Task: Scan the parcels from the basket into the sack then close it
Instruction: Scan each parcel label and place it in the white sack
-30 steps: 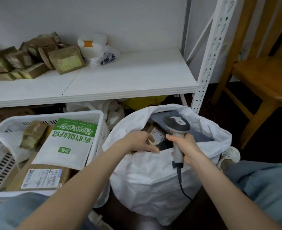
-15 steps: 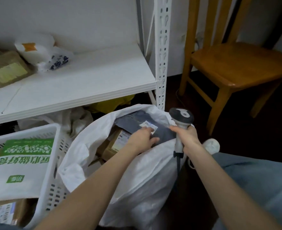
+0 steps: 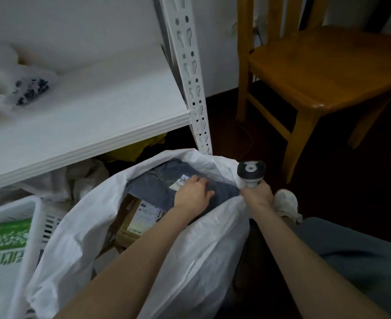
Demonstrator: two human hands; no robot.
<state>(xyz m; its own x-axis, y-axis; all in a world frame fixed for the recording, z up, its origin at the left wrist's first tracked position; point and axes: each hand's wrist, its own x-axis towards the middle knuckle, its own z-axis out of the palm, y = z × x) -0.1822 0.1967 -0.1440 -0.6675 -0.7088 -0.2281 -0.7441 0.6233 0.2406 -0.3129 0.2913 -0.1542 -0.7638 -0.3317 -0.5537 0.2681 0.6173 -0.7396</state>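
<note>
Two bare hands meet at the open mouth of a white sack (image 3: 189,249), which fills the lower middle of the view. The left hand (image 3: 193,194) lies palm down on a grey parcel (image 3: 153,187) inside the sack, fingers close together and slightly bent, fingertips pressing the wrapping just beside a small white label (image 3: 181,180). The right hand (image 3: 256,194), at three o'clock from the left one, is wrapped round the handle of a scanner (image 3: 251,172), whose grey and white head stands upright above the fist, right at the sack's rim; whether this hand also pinches the rim cannot be told. Under the grey parcel, toward seven o'clock, a cardboard box (image 3: 130,229) with a printed label lies deeper in the sack. A white basket (image 3: 35,217) touches the sack at nine o'clock and holds a green and white parcel (image 3: 3,240). A white shelf (image 3: 86,116) spans ten to twelve o'clock, its perforated post (image 3: 189,72) rising just behind the sack, with a blurred white bag (image 3: 21,86) on it at far left. A wooden chair (image 3: 323,72) stands at two o'clock. A white shoe (image 3: 285,203) shows just right of the right hand.
</note>
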